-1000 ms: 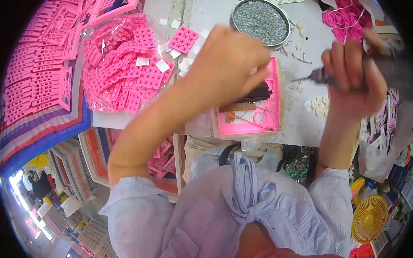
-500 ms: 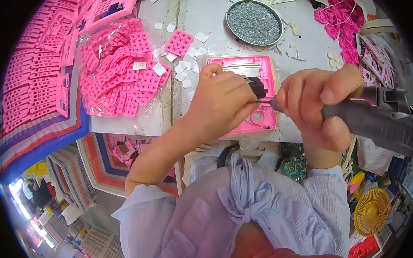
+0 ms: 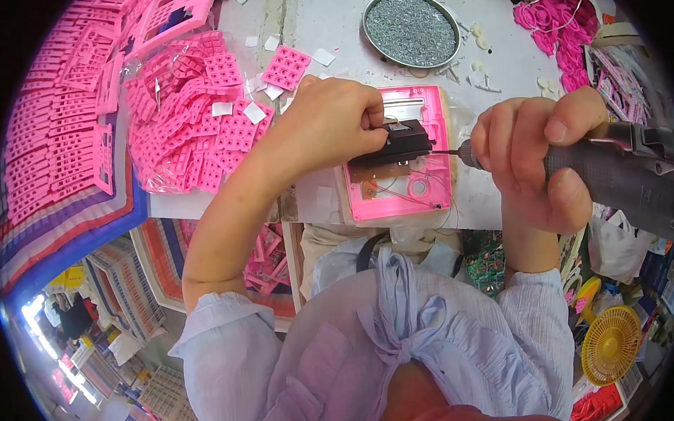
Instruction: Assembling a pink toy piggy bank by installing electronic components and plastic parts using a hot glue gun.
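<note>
A pink plastic casing [image 3: 400, 206] lies on the table in front of me, with wires and a brown circuit board [image 3: 367, 172] inside it. Across its middle sits a black block-shaped part [image 3: 409, 139]. My left hand [image 3: 337, 118] is closed, thumb and fingers pinching the left end of that part. In my right hand [image 3: 532, 155], wrapped by the fingers, is a dark grey electric screwdriver [image 3: 610, 179] held sideways. Its thin bit points left and reaches the right end of the black part; whether a screw is on the tip is too small to tell.
Behind the casing stands a round metal dish of screws [image 3: 412, 31]. A clear bag of pink keypads [image 3: 189, 115] lies to the left, near white square pieces [image 3: 323, 56]. Pink frames [image 3: 34, 147] are stacked far left. Pink cords [image 3: 557, 32] lie back right, a yellow fan [image 3: 611, 346] below.
My left hand has drawn back to the left from the screwdriver's tip, uncovering the black part and circuit board. My right hand and the screwdriver have shifted slightly right.
</note>
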Demonstrator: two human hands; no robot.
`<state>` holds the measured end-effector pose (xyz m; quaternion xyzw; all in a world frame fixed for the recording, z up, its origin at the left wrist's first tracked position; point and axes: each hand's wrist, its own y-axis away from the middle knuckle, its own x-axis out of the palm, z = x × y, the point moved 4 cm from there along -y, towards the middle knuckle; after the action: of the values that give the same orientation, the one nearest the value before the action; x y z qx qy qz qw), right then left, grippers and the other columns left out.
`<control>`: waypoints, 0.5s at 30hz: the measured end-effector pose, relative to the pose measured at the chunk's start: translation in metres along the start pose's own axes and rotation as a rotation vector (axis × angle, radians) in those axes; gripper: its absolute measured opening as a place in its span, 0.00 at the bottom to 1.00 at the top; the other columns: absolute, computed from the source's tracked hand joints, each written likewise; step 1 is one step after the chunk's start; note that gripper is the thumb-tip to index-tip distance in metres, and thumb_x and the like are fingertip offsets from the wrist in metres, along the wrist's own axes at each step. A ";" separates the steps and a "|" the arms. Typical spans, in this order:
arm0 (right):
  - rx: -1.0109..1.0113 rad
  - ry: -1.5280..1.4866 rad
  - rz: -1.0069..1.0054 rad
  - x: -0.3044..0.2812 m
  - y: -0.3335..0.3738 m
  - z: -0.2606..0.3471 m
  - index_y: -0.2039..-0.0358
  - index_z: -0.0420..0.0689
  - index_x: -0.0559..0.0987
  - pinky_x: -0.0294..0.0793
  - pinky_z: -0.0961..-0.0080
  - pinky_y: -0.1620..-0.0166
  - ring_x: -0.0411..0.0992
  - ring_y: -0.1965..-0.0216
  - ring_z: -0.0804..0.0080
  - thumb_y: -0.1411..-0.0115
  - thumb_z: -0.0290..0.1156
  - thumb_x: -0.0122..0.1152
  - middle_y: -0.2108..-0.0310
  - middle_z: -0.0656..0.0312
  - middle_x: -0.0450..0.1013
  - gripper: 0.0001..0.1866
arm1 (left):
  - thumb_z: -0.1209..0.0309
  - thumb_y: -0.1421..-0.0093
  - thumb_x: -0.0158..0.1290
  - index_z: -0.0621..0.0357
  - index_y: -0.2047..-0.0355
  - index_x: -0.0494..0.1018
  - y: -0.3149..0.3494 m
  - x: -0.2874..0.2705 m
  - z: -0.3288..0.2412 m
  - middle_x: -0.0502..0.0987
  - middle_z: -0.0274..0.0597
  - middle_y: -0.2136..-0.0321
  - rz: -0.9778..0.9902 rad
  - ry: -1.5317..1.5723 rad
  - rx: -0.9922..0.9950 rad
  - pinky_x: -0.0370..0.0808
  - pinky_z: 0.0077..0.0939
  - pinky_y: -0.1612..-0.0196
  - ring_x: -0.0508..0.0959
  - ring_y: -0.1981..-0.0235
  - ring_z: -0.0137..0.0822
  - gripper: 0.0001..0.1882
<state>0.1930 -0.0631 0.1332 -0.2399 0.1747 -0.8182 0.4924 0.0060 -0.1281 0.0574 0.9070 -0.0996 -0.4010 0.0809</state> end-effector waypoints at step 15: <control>-0.019 -0.015 -0.080 0.018 -0.008 -0.020 0.50 0.48 0.67 0.66 0.72 0.70 0.63 0.80 0.77 0.35 0.40 0.61 0.81 0.71 0.64 0.18 | 0.64 0.55 0.70 0.49 0.55 0.76 0.068 0.052 0.006 0.79 0.31 0.64 -0.611 -0.247 0.224 0.60 0.39 0.53 0.75 0.62 0.36 0.26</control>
<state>0.1689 -0.0746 0.1245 -0.2575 0.1688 -0.8337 0.4585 0.0278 -0.2075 0.0320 0.8429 0.1240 -0.5000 -0.1558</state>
